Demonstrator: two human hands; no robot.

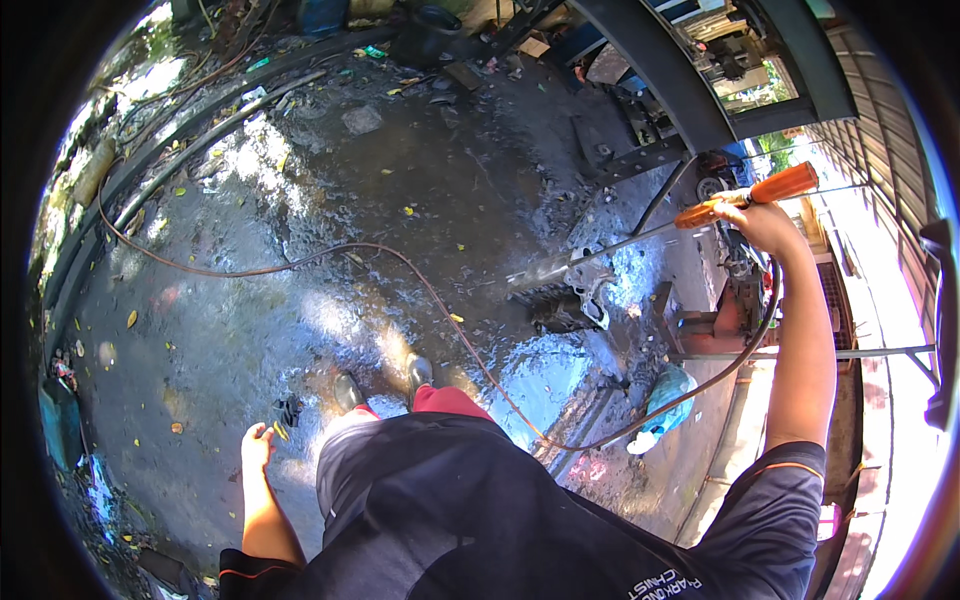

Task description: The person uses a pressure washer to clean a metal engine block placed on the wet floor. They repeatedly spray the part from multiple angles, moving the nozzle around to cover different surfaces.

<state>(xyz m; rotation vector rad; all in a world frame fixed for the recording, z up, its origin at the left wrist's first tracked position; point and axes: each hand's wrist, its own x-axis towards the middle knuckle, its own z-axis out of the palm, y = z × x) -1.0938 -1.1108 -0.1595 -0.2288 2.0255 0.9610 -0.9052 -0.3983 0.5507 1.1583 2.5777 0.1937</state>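
My right hand (762,222) is raised to the right, wrapped around the orange grip of a pressure washer spray wand (697,214). Its thin metal lance points left and down at a grey engine block (590,285) on the wet ground, and whitish spray shows at the lance's end. A brown hose (700,388) hangs from the wand, passes in front of my body and runs across the ground to the left. Low at my left side, my left hand (258,447) hangs with loosely bent fingers and nothing visible in it.
My dark boots (420,372) stand on wet, muddy ground scattered with leaves. A steel frame (670,70) rises at the upper right. A light-blue plastic bag (668,400) lies right of my legs. Long dark pipes (190,165) curve along the left, near a blue-green container (60,425).
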